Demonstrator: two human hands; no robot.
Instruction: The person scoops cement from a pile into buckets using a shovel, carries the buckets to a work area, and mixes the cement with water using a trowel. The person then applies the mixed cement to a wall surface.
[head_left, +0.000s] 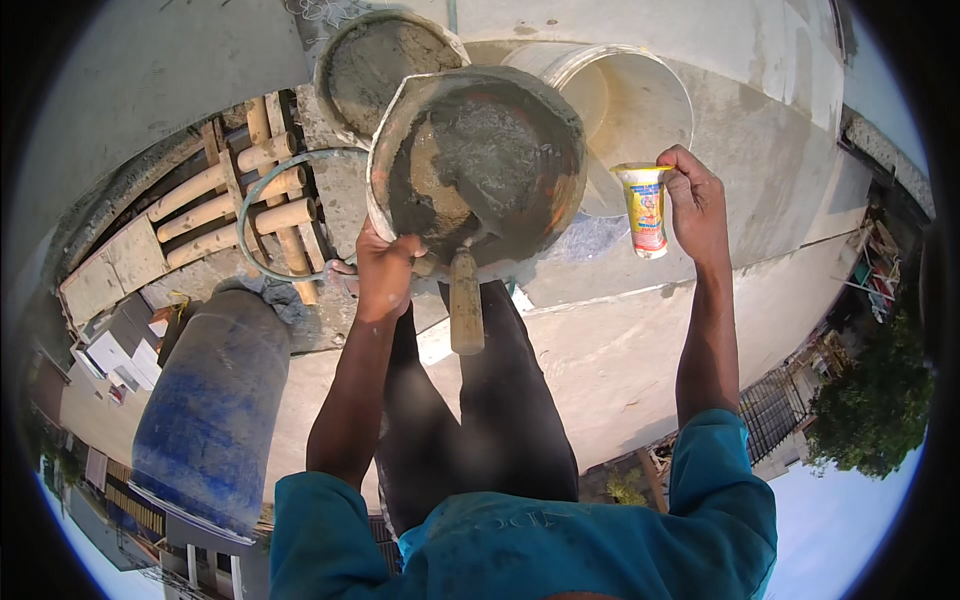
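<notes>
My left hand grips the near left rim of a round basin smeared with wet cement mortar. A trowel with a wooden handle rests in it, its blade hidden in or behind the mortar. The handle points towards me over the near rim. To the right, my right hand pinches the yellow rim of a small printed plastic cup, which hangs upright. What the cup holds cannot be seen.
Behind the basin stand a second container of mortar and a large whitish bucket lying tilted. Left are a green hose, bamboo poles and a blue drum. A low concrete edge crosses the floor.
</notes>
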